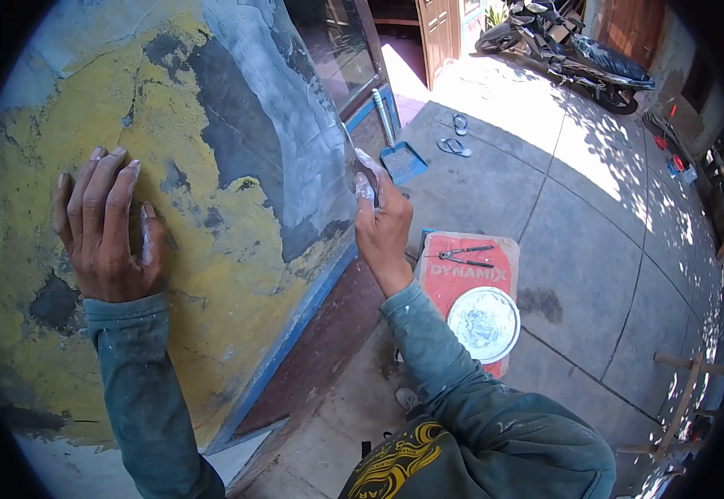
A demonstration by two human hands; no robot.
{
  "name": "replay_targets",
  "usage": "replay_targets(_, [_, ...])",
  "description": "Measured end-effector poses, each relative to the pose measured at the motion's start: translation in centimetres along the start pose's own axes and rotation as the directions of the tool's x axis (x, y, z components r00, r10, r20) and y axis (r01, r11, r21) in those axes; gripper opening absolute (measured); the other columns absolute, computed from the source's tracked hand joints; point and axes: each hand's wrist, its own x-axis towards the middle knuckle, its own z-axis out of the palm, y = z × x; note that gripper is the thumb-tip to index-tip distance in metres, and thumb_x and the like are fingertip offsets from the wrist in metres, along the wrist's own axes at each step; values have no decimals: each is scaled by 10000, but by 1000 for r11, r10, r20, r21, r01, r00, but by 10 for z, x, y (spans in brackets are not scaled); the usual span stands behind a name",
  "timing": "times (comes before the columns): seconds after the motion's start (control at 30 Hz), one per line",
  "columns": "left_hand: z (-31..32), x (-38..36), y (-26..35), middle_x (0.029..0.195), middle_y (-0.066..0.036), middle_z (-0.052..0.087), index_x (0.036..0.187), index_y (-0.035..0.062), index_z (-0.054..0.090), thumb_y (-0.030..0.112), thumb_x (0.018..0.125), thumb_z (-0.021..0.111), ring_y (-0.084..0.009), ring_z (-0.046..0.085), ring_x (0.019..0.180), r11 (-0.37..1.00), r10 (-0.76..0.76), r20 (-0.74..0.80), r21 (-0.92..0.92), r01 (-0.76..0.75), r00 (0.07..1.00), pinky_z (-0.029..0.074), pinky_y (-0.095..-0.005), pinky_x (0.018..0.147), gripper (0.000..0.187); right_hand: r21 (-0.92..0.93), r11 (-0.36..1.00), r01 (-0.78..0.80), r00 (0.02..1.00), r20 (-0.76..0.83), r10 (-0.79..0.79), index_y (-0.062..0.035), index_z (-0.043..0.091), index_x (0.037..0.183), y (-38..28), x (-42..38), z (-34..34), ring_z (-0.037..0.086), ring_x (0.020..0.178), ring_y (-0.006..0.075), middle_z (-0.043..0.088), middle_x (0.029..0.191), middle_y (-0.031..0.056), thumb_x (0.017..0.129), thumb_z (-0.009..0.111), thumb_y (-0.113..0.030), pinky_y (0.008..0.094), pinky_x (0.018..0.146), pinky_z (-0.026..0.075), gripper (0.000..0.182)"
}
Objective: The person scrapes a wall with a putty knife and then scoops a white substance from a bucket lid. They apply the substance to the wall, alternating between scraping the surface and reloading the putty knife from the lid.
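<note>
My left hand (108,224) rests on the yellow, patchy wall (237,291), its fingers a little apart and nothing in it. White smears mark its thumb. My right hand (385,220) is closed around the handle of a scraper (367,176), at the wall's right edge. The blade is seen nearly edge-on, so its shape is hard to make out. Beside it, whitish wet-looking filler (300,133) runs down the wall over dark grey patches. A round white lid or dish (483,325) with white paste lies on a red Dynamix sack (445,287), below my right hand.
Pincers (460,251) lie on the sack. A blue dustpan (404,161) stands near the doorway, with flip-flops (454,147) on the concrete floor (578,249). A motorcycle (578,62) is parked at the back. A wooden frame (680,403) stands at the lower right.
</note>
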Motion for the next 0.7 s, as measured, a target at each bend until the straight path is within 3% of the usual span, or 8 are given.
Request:
replay_targets(0.07, [0,1,1,1390,-71,629,1309,95,640,34,832,655,-277,539,1378,1000,3,6,4,-3,1000,309,-497,1230,481,-187,982,28,997,-66,-41,-38,665,1261,2,25,8,672,833,401,704,934,181,900,644,-57,471,733,516,362])
replay_targets(0.17, [-1,2,4,1373,-63,634,1278,103,651,18,782,664,-267,545,1365,1000,-20,-8,-16,20,1000,300,-494,1241,504,-291,953,89,994,-41,-105,-14,668,1230,-15,39,34,678,894,417,704,1009,231,884,639,-51,468,769,521,350])
replay_targets(0.2, [-1,2,4,1372,-63,635,1277,103,652,16,778,663,-267,546,1363,1000,-21,-7,-14,21,1000,301,-495,1241,507,-325,941,96,994,-24,-109,-31,671,1220,-23,31,47,633,844,414,657,916,203,836,663,-61,500,729,479,385])
replay_targets(0.37, [1,1,5,1370,-61,635,1273,103,654,11,767,662,-264,551,1358,999,-31,-19,-27,31,999,305,-495,1240,515,-261,933,248,966,141,-218,-56,685,1232,-52,-43,46,595,788,363,584,845,141,764,688,-38,455,709,457,468])
replay_targets(0.43, [1,1,4,1368,-57,637,1272,104,656,9,764,662,-261,554,1356,999,-30,-26,-28,29,999,310,-495,1238,516,-117,936,331,894,358,-271,-47,694,1236,-50,-63,25,615,786,346,645,899,151,748,692,-8,435,695,458,490])
replay_targets(0.53, [-1,2,4,1367,-54,638,1273,107,655,13,764,665,-261,555,1354,999,-29,-22,-24,28,999,311,-496,1237,518,-46,954,298,911,311,-270,-54,689,1251,-37,-50,-3,634,826,332,666,912,128,733,670,5,431,722,466,522])
replay_targets(0.6, [-2,1,2,1380,-61,630,1289,106,646,20,783,660,-267,547,1364,999,-26,-11,-25,25,1000,310,-496,1236,513,-40,963,267,947,199,-254,-60,698,1233,-28,-11,-15,635,819,362,691,950,146,742,645,42,442,736,475,504])
replay_targets(0.7, [-2,0,1,1392,-66,624,1299,107,640,27,804,660,-274,540,1374,999,-19,5,-28,19,1000,308,-496,1234,502,-47,906,420,907,54,-417,-81,713,1201,-10,64,-17,624,802,374,682,903,153,781,632,59,442,738,471,450])
